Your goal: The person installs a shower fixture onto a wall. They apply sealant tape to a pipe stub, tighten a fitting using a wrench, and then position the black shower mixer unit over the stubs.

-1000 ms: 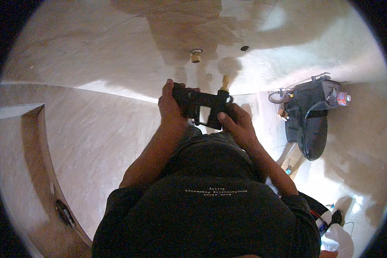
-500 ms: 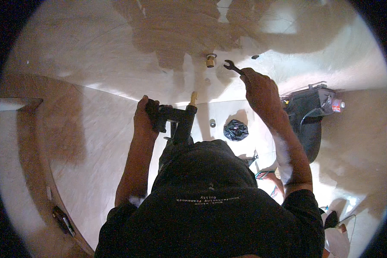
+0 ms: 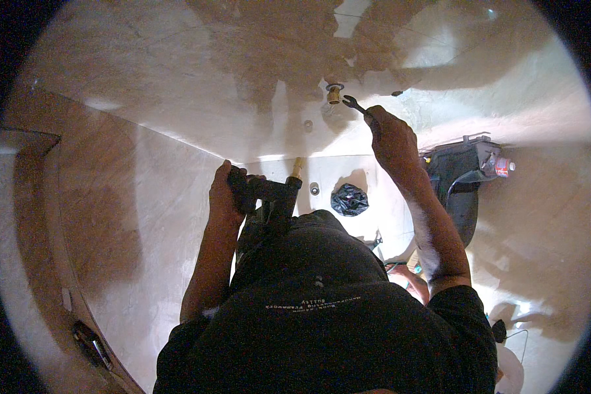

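Closer to the brass wall fitting than before, the wrench gripped in the right hand now has its head just right of it. Below and left of the fitting, the left hand clasps a black device with a yellowish tip.

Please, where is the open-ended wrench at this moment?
In the head view, the wrench is above and right of centre, held in the right hand, its open end just right of the brass-coloured wall fitting.
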The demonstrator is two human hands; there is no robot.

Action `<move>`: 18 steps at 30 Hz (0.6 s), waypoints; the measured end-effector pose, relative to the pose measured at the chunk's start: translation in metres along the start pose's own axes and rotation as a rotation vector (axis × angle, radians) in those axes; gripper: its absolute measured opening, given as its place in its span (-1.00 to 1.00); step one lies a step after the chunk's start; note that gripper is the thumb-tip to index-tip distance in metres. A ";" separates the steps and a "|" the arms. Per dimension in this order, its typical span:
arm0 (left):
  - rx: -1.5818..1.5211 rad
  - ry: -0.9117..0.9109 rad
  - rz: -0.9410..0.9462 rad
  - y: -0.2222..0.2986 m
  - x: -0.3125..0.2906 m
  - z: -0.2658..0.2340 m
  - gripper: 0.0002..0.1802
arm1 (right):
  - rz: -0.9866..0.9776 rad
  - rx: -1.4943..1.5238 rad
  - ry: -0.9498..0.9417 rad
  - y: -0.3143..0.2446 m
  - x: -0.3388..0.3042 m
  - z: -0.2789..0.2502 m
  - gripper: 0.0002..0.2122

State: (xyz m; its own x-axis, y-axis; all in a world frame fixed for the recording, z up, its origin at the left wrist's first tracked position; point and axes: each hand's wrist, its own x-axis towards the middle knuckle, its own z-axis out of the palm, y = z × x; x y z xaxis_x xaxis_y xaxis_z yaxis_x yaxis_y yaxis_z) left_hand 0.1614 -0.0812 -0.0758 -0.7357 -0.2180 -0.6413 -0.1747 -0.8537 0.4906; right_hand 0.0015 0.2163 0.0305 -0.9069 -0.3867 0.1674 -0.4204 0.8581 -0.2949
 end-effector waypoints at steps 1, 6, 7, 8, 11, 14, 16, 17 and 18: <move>-0.001 0.018 -0.001 -0.001 -0.001 -0.002 -0.67 | 0.013 0.002 0.003 0.004 -0.005 0.009 -0.90; 0.008 0.011 0.002 0.000 0.002 -0.016 -0.67 | 0.080 0.548 0.099 0.013 -0.010 0.062 -0.87; 0.034 0.039 0.003 0.001 0.003 -0.017 -0.67 | 0.082 0.726 0.106 0.015 -0.011 0.078 -0.86; 0.059 0.067 0.007 0.002 0.003 -0.016 -0.68 | 0.144 0.944 0.068 0.009 -0.012 0.087 -0.83; 0.109 0.057 0.018 0.006 -0.003 -0.011 -0.68 | 0.256 1.308 0.063 -0.012 -0.013 0.114 -0.79; 0.420 -0.003 0.269 0.004 0.012 -0.079 -0.63 | 0.247 1.540 0.068 -0.048 -0.005 0.129 -0.76; 0.781 -0.063 0.406 0.010 0.013 -0.090 -0.66 | 0.232 1.631 0.161 -0.058 0.004 0.143 -0.75; 0.950 -0.079 0.488 0.015 0.010 -0.086 -0.67 | 0.226 1.666 0.207 -0.063 0.008 0.146 -0.74; 0.714 -0.036 0.315 0.019 0.004 -0.083 -0.68 | 0.234 1.680 0.221 -0.065 0.012 0.151 -0.74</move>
State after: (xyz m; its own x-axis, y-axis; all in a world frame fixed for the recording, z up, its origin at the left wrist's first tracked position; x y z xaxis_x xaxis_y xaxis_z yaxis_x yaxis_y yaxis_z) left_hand 0.2091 -0.1375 -0.1183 -0.8392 -0.3740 -0.3949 -0.3238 -0.2399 0.9152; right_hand 0.0135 0.1052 -0.0906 -0.9888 -0.1392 0.0548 0.0126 -0.4426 -0.8966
